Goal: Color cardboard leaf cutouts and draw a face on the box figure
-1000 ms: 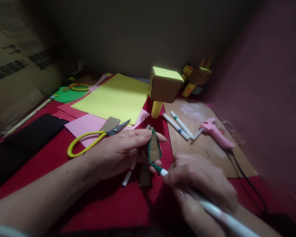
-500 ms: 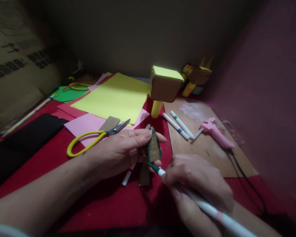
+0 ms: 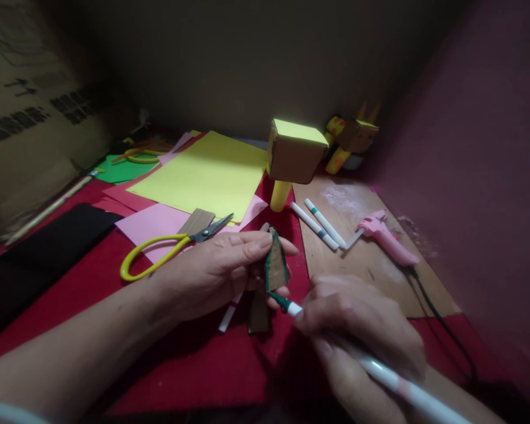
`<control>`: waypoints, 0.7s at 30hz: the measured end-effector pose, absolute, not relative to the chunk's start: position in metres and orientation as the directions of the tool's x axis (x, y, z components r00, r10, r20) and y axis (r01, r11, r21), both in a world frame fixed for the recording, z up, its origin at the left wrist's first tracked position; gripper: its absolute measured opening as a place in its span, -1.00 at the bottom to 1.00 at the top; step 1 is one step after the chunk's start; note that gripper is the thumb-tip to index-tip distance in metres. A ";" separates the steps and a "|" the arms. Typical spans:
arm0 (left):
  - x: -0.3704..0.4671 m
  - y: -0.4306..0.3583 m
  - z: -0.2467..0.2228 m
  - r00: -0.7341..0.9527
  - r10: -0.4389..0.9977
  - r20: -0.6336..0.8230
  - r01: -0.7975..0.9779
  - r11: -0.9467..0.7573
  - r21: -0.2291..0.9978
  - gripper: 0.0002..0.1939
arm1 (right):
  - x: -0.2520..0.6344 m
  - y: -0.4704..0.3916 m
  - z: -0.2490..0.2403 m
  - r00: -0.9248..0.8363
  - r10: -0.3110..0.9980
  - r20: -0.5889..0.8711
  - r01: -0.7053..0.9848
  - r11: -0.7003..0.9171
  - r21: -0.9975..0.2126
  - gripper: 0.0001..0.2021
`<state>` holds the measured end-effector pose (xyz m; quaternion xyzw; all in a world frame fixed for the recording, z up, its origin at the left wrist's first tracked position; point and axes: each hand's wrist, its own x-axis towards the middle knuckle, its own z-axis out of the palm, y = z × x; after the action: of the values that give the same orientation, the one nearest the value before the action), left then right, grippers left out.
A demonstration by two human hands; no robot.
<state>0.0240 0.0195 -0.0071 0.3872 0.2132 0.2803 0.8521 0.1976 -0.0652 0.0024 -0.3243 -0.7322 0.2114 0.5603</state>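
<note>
Left hand (image 3: 221, 265) pinching the small pointed brown cardboard piece with green edges (image 3: 276, 265) above the red tabletop (image 3: 194, 371); right hand (image 3: 362, 330) gripping the white green-tipped marker (image 3: 391, 380), tip at its lower corner.

Cardboard piece (image 3: 277, 269): brown, tapered, narrow end toward 12 o'clock, wide end toward 6 o'clock. Dark green borders run along both long edges; the central face is bare brown. It is held tilted up in the left hand (image 3: 221, 265). Marker (image 3: 380, 371): white barrel, pink band, dark green tip section pointing to 10 o'clock. It is gripped in the right hand (image 3: 362, 330), tip at the piece's 7 o'clock corner; contact is unclear.
</note>
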 end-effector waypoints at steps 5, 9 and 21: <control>0.024 0.020 -0.008 0.756 0.637 -0.151 -0.306 0.547 0.779 -0.70 | 0.195 -0.058 -0.008 -0.031 0.659 0.752 0.238 0.735 -0.635 -0.82; 0.025 0.020 -0.009 0.765 0.629 -0.139 -0.320 0.558 0.765 -0.73 | 0.196 -0.054 -0.008 -0.048 0.611 0.790 0.237 0.775 -0.585 -0.81; 0.023 0.020 -0.012 0.781 0.610 -0.133 -0.328 0.581 0.745 -0.76 | 0.194 -0.062 -0.004 -0.022 0.714 0.699 0.252 0.681 -0.688 -0.78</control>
<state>0.0233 0.0197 -0.0116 0.3694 0.1912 0.2701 0.8684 0.1940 -0.0624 -0.0039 -0.3508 -0.6887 0.1911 0.6050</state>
